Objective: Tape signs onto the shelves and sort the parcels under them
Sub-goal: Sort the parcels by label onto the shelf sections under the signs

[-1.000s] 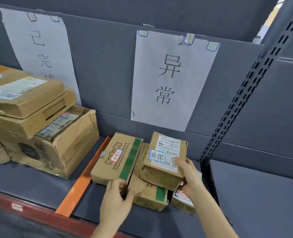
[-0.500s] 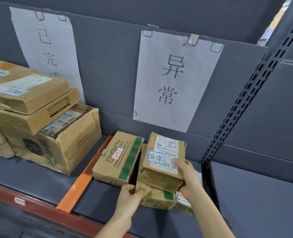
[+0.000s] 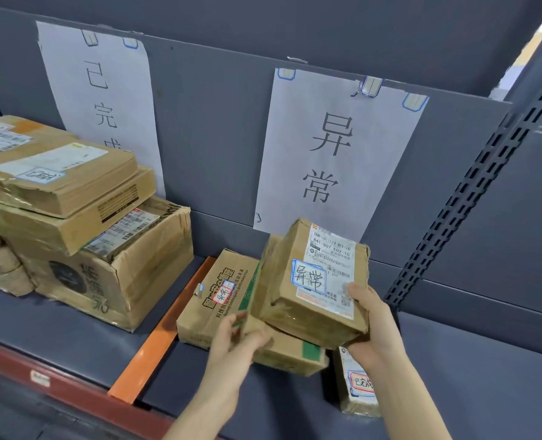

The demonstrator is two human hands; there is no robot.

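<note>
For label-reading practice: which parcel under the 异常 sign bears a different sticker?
The small parcel below the right hand: its red-edged sticker begins 已完, while the held parcel and the green-striped box left of it show 异常.

Bare shelf floor (image 3: 492, 379) right of the slotted upright (image 3: 473, 192); stacked parcels (image 3: 73, 223) across the left bay.

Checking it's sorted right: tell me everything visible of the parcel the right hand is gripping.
The parcel is a small brown cardboard box, creased, wrapped in clear tape. Its top carries a white barcoded shipping label and a blue-bordered sticker handwritten 异常. It lies tilted on a green-striped box, below the 异常 sign. The right hand grips its near right corner.
</note>
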